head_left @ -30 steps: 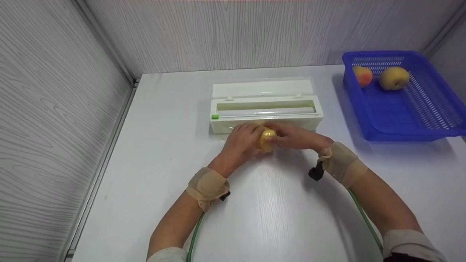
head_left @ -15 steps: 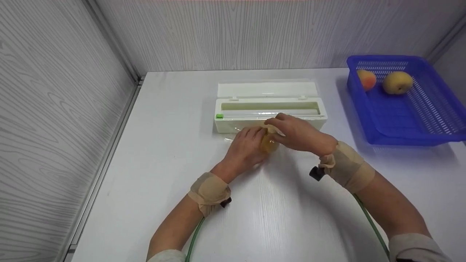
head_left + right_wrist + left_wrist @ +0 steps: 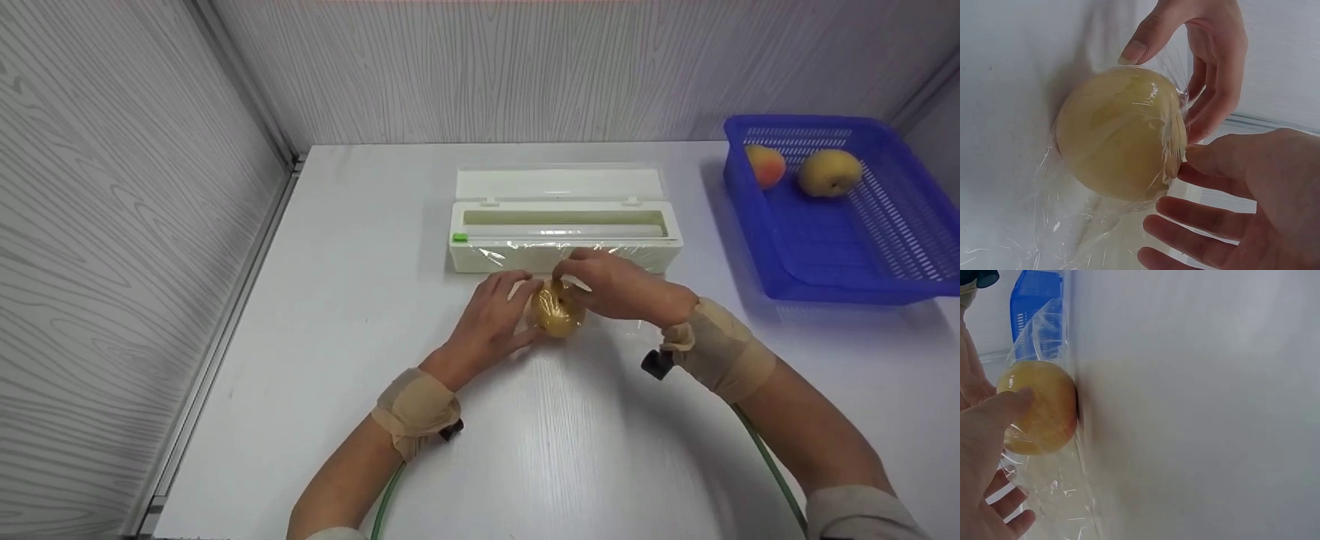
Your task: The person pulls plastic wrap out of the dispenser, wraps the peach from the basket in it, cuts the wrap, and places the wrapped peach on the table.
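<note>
A round yellow fruit [image 3: 556,311] rests on the table under clear cling film [image 3: 1162,135], in front of the white cling film dispenser [image 3: 566,259]. My left hand [image 3: 491,319] is beside the fruit on its left. In the left wrist view its thumb [image 3: 1019,402] lies against the fruit, while the fingers are spread loosely apart from it. My right hand [image 3: 619,285] reaches over from the right. Its thumb and index finger pinch the gathered film at the top of the fruit, with the other fingers [image 3: 1196,216] extended. Some film edges are too clear to trace.
To the right stands a blue plastic basket [image 3: 832,255] holding a red-blushed fruit [image 3: 766,166] and a yellow fruit [image 3: 830,173]. The dispenser's lid [image 3: 559,182] is folded back, and a green slider [image 3: 460,237] sits at its left end. Panelled walls border the table [image 3: 360,420].
My left hand has loosened and drawn left off the fruit, which now shows more. My right fingers have come down onto the film at its top. The view has shifted slightly.
</note>
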A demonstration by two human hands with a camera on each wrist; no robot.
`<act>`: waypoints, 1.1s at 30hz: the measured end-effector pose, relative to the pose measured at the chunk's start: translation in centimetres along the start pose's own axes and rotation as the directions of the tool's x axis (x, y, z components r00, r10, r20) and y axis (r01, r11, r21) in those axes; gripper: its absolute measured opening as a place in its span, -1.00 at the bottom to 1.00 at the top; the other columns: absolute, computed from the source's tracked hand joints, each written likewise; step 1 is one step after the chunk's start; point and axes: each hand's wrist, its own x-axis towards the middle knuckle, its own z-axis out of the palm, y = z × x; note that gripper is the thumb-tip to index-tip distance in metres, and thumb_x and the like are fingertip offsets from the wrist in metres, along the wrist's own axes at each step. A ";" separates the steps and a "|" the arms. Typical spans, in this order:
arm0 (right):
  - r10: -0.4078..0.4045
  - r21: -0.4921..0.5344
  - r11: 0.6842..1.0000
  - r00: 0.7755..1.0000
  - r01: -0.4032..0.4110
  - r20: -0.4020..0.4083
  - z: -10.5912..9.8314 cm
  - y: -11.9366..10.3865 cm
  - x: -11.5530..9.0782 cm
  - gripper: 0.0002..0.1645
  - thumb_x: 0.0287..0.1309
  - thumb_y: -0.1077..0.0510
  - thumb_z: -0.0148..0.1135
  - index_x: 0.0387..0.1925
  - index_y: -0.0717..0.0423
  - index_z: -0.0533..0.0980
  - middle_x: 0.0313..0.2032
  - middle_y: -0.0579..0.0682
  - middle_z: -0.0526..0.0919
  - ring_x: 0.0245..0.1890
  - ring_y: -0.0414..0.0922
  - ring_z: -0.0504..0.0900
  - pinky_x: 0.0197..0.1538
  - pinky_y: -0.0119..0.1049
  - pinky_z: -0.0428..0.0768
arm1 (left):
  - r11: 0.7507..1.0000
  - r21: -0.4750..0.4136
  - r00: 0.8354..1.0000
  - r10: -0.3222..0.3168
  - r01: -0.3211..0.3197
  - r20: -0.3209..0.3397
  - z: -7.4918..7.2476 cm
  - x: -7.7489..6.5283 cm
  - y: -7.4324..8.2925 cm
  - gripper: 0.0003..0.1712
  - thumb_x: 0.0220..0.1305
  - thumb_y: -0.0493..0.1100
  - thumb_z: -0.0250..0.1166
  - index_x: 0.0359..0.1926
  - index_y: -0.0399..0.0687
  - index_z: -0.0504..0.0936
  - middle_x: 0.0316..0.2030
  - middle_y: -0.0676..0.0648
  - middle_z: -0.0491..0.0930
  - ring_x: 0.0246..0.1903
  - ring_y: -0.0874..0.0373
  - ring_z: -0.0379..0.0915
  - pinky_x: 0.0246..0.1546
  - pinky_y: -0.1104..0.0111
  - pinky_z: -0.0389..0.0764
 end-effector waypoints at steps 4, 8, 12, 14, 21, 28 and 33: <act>0.005 0.004 1.000 1.000 -0.005 0.020 0.1 -0.2 0.2 -0.81 0.21 0.31 0.25 -0.12 0.22 0.60 -0.20 0.17 0.64 -0.18 0.07 0.64 -0.08 -0.03 0.62 | 1.000 -0.014 1.000 -0.006 0.006 0.022 -0.4 -0.6 -0.5 -0.23 0.11 0.11 0.45 0.27 -0.09 0.42 0.23 -0.14 0.42 0.26 -0.04 0.31 0.32 0.16 0.37; 0.048 -0.011 0.999 0.998 -0.048 0.037 -0.3 -0.5 0.6 -0.76 0.25 0.27 0.23 -0.04 0.21 0.58 -0.13 0.17 0.64 -0.15 0.07 0.65 -0.06 -0.01 0.63 | 0.999 -0.049 1.000 -0.014 0.015 0.017 -1.3 -1.2 -1.4 -0.16 0.14 0.23 0.40 0.31 -0.10 0.39 0.24 -0.14 0.40 0.28 -0.04 0.29 0.37 0.15 0.31; 0.069 -0.014 0.998 0.997 -0.068 0.018 -0.7 -0.8 1.2 -0.71 0.26 0.26 0.21 0.00 0.23 0.56 -0.08 0.18 0.62 -0.16 0.06 0.62 -0.06 -0.02 0.62 | 0.993 -0.098 0.996 -0.070 0.064 -0.062 -2.5 -1.5 -3.0 -0.28 0.25 0.16 0.34 0.28 -0.13 0.41 0.19 -0.15 0.43 0.26 -0.04 0.32 0.34 0.14 0.32; 0.059 -0.007 0.998 0.998 -0.059 -0.001 -0.8 -0.9 1.6 -0.72 0.26 0.27 0.19 0.00 0.24 0.57 -0.07 0.18 0.62 -0.15 0.05 0.61 -0.05 -0.04 0.62 | 0.986 -0.127 0.987 -0.124 0.111 -0.098 -3.1 -1.6 -3.9 -0.37 0.30 0.08 0.32 0.25 -0.15 0.42 0.16 -0.15 0.44 0.23 -0.03 0.34 0.32 0.15 0.36; -0.027 0.003 1.000 0.994 0.027 -0.109 -0.7 -1.5 3.6 -0.81 0.30 0.28 0.16 -0.11 0.25 0.61 -0.16 0.14 0.63 -0.17 0.02 0.61 -0.07 -0.11 0.62 | 0.913 -0.256 0.931 -0.353 0.319 -0.098 -4.4 -1.3 -6.4 -0.53 0.39 -0.10 0.24 0.24 -0.17 0.42 0.15 -0.15 0.39 0.23 0.00 0.33 0.30 0.27 0.39; -0.069 0.016 0.997 0.975 0.074 -0.213 -0.4 -2.5 6.2 -0.86 0.27 0.32 0.16 -0.21 0.29 0.61 -0.24 0.16 0.65 -0.19 0.03 0.65 -0.05 -0.15 0.63 | 0.806 -0.407 0.876 -0.481 0.431 -0.025 -4.3 -0.1 -7.8 -0.46 0.35 -0.05 0.29 0.28 -0.09 0.43 0.13 -0.18 0.35 0.16 -0.06 0.35 0.22 0.26 0.43; -0.015 0.056 0.998 0.976 0.028 -0.219 0.1 -3.2 8.6 -0.83 0.28 0.32 0.12 -0.22 0.32 0.61 -0.29 0.16 0.63 -0.23 0.01 0.61 -0.11 -0.17 0.61 | 0.741 -0.456 0.847 -0.528 0.494 0.059 -4.0 1.2 -8.4 -0.47 0.31 0.04 0.31 0.25 0.05 0.48 0.09 -0.18 0.28 0.17 -0.05 0.26 0.22 0.19 0.40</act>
